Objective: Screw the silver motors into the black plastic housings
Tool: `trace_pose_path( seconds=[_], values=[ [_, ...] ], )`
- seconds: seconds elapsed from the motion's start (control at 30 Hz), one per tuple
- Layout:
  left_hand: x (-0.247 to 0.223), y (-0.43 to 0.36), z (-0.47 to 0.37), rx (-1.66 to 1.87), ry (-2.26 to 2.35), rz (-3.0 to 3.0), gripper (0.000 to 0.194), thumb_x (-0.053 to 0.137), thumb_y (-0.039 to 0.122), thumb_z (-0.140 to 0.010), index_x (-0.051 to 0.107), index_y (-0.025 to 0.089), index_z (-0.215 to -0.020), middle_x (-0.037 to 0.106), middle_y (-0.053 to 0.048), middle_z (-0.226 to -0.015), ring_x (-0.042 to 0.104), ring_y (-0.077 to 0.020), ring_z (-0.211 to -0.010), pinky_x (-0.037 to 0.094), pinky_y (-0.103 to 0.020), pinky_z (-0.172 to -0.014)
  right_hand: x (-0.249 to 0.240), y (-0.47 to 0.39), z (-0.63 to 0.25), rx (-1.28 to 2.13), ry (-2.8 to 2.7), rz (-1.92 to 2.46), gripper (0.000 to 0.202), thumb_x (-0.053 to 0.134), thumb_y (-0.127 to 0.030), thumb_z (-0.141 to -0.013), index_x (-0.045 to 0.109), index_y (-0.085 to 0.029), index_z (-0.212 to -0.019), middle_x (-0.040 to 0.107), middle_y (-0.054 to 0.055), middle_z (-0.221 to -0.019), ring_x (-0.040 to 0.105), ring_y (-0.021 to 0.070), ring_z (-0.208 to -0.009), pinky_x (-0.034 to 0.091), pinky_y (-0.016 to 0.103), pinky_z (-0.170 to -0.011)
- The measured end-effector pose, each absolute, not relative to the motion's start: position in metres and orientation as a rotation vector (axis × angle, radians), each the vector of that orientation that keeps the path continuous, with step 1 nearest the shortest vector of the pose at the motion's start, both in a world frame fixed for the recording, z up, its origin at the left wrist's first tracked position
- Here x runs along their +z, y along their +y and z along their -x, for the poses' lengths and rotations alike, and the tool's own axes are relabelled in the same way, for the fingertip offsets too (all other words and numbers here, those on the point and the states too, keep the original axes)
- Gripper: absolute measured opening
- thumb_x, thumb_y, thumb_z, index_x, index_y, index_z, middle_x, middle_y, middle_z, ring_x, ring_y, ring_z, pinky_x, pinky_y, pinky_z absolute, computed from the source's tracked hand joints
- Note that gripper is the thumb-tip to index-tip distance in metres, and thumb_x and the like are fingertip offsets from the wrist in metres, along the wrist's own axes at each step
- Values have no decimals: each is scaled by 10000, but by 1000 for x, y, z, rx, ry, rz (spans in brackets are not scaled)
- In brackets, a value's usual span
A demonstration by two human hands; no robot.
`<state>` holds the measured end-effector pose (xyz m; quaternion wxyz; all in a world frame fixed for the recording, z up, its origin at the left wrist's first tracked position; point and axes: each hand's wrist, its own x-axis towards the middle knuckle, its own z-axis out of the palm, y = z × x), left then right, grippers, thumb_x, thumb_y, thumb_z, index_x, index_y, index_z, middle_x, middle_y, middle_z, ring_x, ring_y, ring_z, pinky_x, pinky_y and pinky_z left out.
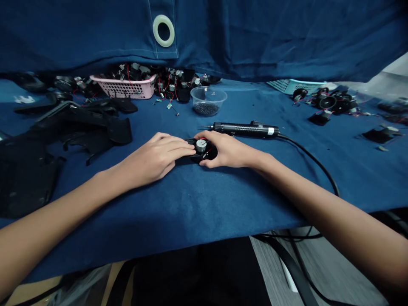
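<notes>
Blue cloth-covered counter point(204, 212): work surface. Left hand point(156, 155) flat, fingers together over black plastic housing point(195, 160), thumb hidden, pinch cannot be told. Right hand point(228, 149) curled, thumb and fingers gripping housing's right end. Silver cylindrical motor point(201, 146) upright in housing, between hands; apparent step: seating motor; next move calls for steady hold.

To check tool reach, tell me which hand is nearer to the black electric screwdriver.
Right. The right hand is close in front of the screwdriver, on the wearer's side; the left hand is farther away, in front and left of its bit end.
</notes>
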<state>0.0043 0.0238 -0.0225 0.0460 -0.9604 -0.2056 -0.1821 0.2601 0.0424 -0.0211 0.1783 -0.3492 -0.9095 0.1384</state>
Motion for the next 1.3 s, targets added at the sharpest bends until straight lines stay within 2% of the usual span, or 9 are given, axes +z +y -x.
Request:
trace_pose_path(
  seconds=[0.13, 0.23, 0.4, 0.5, 0.63, 0.9, 1.3],
  values=[
    [-23, 25, -4, -585, -612, 2925, 481, 451, 13, -871, 543, 180, -1312, 621, -69, -1319, 541, -212, -1250, 392, -416, -1037, -21, 45, -259, 412, -2573, 992, 631, 761, -336, -689, 521, -135, -1237, 619, 89, -1150, 604, 238, -1014, 474, 359, -901],
    [-23, 24, -3, -594, -609, 2936, 484, 453, 12, -872, 544, 184, -1316, 621, -69, -1320, 540, -206, -1251, 389, -410, -1040, -20, 43, -260, 469, -2556, 989, 642, 753, -352, -719, 509, -148, -1277, 611, 93, -1197, 596, 238, -1068, 467, 372, -939],
    [-21, 24, -3, -573, -639, 2955, 480, 439, 19, -888, 540, 191, -1324, 610, -76, -1338, 531, -211, -1264, 390, -424, -1045, -17, 39, -264, 594, -2497, 986, 691, 730, -475, -761, 492, -172, -1335, 575, 109, -1308, 567, 248, -1166, 450, 412, -1004],
    [-21, 23, -3, -567, -631, 2959, 479, 440, 21, -894, 528, 193, -1332, 604, -75, -1347, 525, -209, -1271, 387, -429, -1051, -15, 41, -266, 633, -2374, 968, 557, 677, -503, -812, 554, -172, -1244, 610, 102, -1230, 605, 222, -1073, 487, 390, -950],
    [-20, 23, -4, -561, -630, 2959, 471, 437, 22, -902, 531, 190, -1332, 612, -69, -1338, 529, -206, -1266, 386, -424, -1054, -18, 44, -268, 572, -2340, 937, 301, 653, -426, -848, 627, -169, -1003, 649, 68, -1006, 612, 185, -896, 502, 332, -827],
    [-19, 23, -3, -540, -624, 2964, 514, 465, -1, -870, 524, 187, -1345, 605, -65, -1350, 520, -205, -1282, 386, -418, -1059, -23, 45, -262, 547, -2316, 920, 289, 658, -416, -847, 636, -158, -974, 647, 38, -914, 589, 147, -795, 459, 268, -749],
    [-12, 25, 2, -453, -575, 2976, 472, 466, 51, -901, 507, 189, -1351, 590, -54, -1371, 534, -193, -1271, 384, -393, -1055, -21, 45, -260, 436, -2381, 914, 202, 641, -339, -841, 613, -158, -926, 642, 31, -884, 575, 146, -766, 431, 262, -737]
  ],
)
